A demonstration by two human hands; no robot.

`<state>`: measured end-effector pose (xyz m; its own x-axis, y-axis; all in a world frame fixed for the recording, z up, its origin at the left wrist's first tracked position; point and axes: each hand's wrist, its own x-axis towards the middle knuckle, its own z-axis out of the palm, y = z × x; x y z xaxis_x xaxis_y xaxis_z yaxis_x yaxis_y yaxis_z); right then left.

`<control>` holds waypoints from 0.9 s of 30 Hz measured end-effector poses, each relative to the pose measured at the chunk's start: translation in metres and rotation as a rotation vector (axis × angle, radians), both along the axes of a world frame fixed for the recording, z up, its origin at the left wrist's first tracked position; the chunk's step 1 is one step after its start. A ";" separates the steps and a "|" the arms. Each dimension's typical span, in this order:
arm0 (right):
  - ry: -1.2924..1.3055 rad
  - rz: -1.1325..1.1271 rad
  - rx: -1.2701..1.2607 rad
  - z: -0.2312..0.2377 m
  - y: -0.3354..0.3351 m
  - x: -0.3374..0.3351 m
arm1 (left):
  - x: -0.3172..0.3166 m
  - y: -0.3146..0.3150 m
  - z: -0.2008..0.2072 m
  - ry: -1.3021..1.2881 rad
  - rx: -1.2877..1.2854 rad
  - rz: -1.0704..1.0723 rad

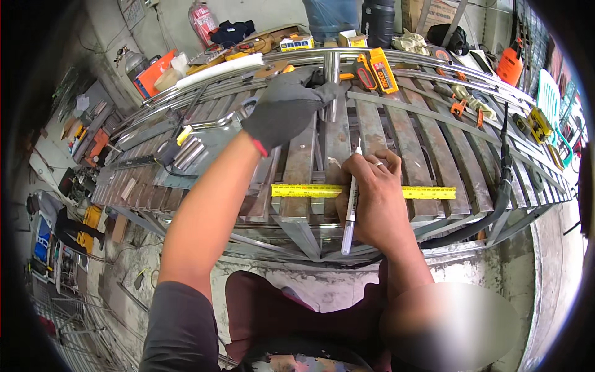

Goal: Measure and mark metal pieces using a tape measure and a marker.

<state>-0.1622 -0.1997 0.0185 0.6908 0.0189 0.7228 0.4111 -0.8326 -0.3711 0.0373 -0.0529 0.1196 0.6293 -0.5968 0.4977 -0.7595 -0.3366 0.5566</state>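
My left hand (285,106), in a dark grey glove with a red cuff, reaches to the far side of the slatted metal table. Its fingers close on a short shiny metal tube (332,67), and the thumb crosses the tube's front. Nearer to me, my bare right hand (377,201) wears a ring and grips a white marker pen (351,214), its thin tip pointing away from me. A yellow measuring tape strip (427,193) lies across the slats, its middle hidden by the right hand.
Long shiny tubes (421,57) line the table's back, near an orange and yellow tool (376,71). Short tube pieces (189,153) lie on a sheet at left. A black cable (503,180) hangs over the right side. A red extinguisher (202,23) stands behind.
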 end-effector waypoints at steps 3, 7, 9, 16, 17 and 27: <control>0.016 -0.010 -0.008 0.001 0.002 -0.001 | -0.034 0.029 0.011 -0.165 -0.134 -0.004; 0.075 -0.052 0.013 0.003 0.003 0.000 | -0.062 0.053 0.033 -0.637 -0.166 0.013; 0.051 -0.041 0.030 0.003 0.003 -0.001 | -0.075 0.058 0.039 -0.410 -0.236 0.071; 0.047 -0.050 0.036 0.002 0.004 0.000 | -0.106 0.069 0.056 -0.221 -0.226 0.159; 0.039 -0.053 0.032 0.002 0.004 0.001 | -0.107 0.070 0.057 -0.201 -0.238 0.149; 0.050 -0.030 0.066 0.002 0.005 -0.002 | -0.072 0.074 0.046 0.164 -0.644 -0.258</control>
<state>-0.1638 -0.1951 0.0207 0.7259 -0.0494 0.6860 0.3655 -0.8172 -0.4456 -0.0351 0.0211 0.1654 0.6042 -0.3563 0.7127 -0.6603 0.2768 0.6981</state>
